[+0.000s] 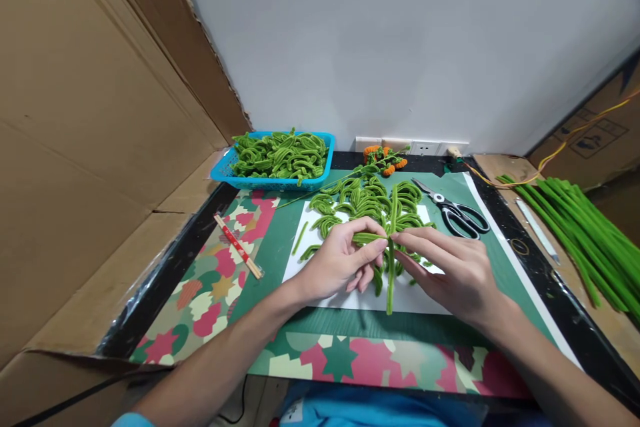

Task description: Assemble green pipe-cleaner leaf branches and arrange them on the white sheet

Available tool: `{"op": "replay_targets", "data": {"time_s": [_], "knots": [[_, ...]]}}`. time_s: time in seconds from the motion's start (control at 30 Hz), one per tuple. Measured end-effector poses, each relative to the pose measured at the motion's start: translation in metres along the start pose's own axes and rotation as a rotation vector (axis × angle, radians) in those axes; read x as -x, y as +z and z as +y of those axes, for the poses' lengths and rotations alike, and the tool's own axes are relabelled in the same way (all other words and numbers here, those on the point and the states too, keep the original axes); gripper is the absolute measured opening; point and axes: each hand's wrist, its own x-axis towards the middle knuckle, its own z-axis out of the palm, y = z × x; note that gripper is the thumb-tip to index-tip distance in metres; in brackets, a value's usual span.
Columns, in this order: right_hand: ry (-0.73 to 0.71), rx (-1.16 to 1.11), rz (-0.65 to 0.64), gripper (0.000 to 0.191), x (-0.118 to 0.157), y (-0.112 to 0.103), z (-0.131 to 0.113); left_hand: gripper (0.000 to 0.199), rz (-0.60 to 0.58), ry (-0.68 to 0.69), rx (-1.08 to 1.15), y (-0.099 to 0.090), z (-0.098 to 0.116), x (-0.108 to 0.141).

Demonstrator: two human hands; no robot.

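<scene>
Over the middle of the table, my left hand (353, 257) pinches green pipe cleaners (369, 238) that lie sideways in its fingers. My right hand (450, 263) has its thumb and fingertips closed around another green pipe cleaner (391, 280), held upright and crossing the sideways ones. The two hands meet where the pieces cross; whether they are twisted together there I cannot tell. Beneath them, many curled green pipe-cleaner pieces (367, 197) lie on a white sheet (313, 287), partly hidden by my fingers.
A blue basket (270, 183) of bent green pieces stands at back left, beside an orange-flowered stem (385, 160). Scissors (453, 210) lie right of the pile. Wrapped chopsticks (237, 245) are at left. Long green pipe cleaners (585, 233) and a white pen-like tool (537, 230) lie far right.
</scene>
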Motion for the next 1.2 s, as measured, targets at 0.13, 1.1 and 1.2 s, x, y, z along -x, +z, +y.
{"op": "replay_targets", "data": {"time_s": [0.13, 1.1, 1.2], "knots": [[-0.031, 0.001, 0.010, 0.019, 0.002, 0.001, 0.001, 0.041, 0.010, 0.020, -0.018, 0.001, 0.000, 0.001], [0.986, -1.211, -0.294, 0.046, -0.036, 0.004, -0.007, 0.019, 0.116, 0.973, -1.118, -0.013, 0.014, -0.004], [0.562, -0.622, -0.125, 0.023, -0.027, 0.006, 0.002, 0.014, 0.213, 0.600, -0.711, -0.011, 0.009, -0.005]]}}
